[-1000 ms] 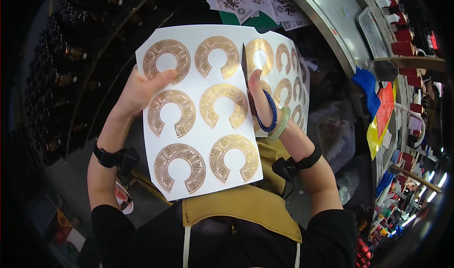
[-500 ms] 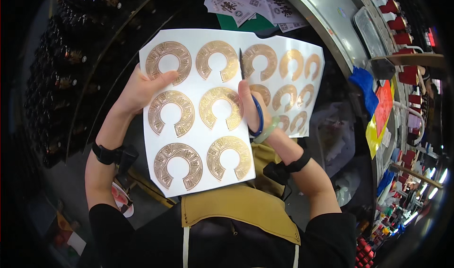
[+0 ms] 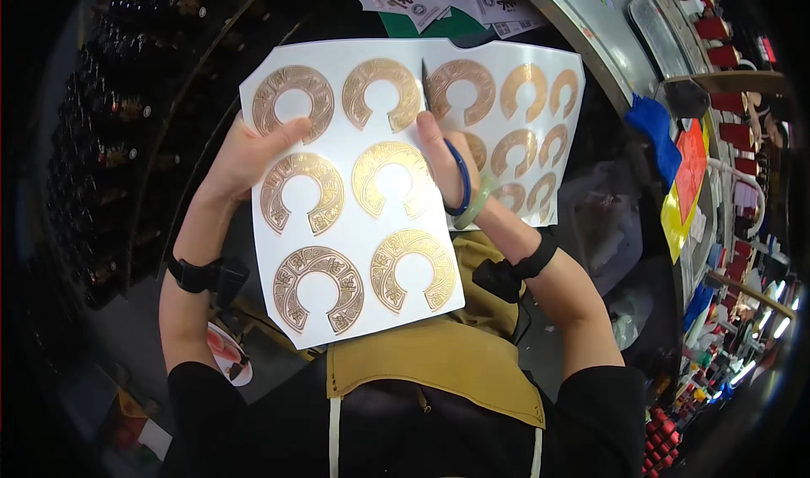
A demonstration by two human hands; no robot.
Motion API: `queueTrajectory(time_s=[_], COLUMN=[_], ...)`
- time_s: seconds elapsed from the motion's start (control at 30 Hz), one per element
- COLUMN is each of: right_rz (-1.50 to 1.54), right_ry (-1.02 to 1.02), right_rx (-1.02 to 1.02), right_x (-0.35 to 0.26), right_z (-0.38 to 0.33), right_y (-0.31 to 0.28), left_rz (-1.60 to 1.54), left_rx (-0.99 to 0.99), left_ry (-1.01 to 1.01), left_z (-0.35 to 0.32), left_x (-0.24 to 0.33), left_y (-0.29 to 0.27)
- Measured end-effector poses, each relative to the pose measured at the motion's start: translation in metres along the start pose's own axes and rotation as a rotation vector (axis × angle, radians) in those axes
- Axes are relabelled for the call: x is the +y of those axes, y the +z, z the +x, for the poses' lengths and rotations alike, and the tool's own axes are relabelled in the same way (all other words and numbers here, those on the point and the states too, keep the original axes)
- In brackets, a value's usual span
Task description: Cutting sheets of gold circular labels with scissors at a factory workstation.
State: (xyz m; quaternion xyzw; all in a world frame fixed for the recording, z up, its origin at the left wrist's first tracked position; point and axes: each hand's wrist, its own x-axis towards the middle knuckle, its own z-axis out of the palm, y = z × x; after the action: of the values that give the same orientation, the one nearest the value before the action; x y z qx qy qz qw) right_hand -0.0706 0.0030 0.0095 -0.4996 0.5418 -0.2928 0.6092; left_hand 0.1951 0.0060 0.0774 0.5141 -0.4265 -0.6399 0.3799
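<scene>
Cluttered workshop, dark bottle racks (image 3: 101, 140) at left. Left hand (image 3: 253, 153) grips the white sheet (image 3: 354, 225) of gold horseshoe stickers by its left edge. Right hand (image 3: 443, 153) is closed around blue-handled scissors (image 3: 439, 132), blades upright in the sheet's top.

Scissors (image 3: 429, 90) between sheet's (image 3: 363, 225) left and right columns.

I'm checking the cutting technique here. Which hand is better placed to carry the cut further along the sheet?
Right. The right hand has the blue-handled scissors, blades in the white sheet. The left hand only grips its left edge.
</scene>
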Motion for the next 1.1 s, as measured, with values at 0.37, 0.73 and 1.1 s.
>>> queueTrajectory(time_s=[0.37, 0.73, 1.1], right_rz=[0.093, -0.076, 0.334], right_ry=[0.32, 0.147, 0.416], right_rx=[-0.305, -0.105, -0.38], right_x=[-0.048, -0.041, -0.046], right_z=[-0.002, 0.0, 0.027], right_y=[-0.021, -0.019, -0.024], left_rz=[0.054, 0.01, -0.053], left_rx=[0.035, 0.002, 0.047], left_ry=[-0.174, -0.09, -0.115], left_z=[0.0, 0.007, 0.007], left_x=[-0.009, -0.006, -0.008], left_y=[0.003, 0.009, 0.006])
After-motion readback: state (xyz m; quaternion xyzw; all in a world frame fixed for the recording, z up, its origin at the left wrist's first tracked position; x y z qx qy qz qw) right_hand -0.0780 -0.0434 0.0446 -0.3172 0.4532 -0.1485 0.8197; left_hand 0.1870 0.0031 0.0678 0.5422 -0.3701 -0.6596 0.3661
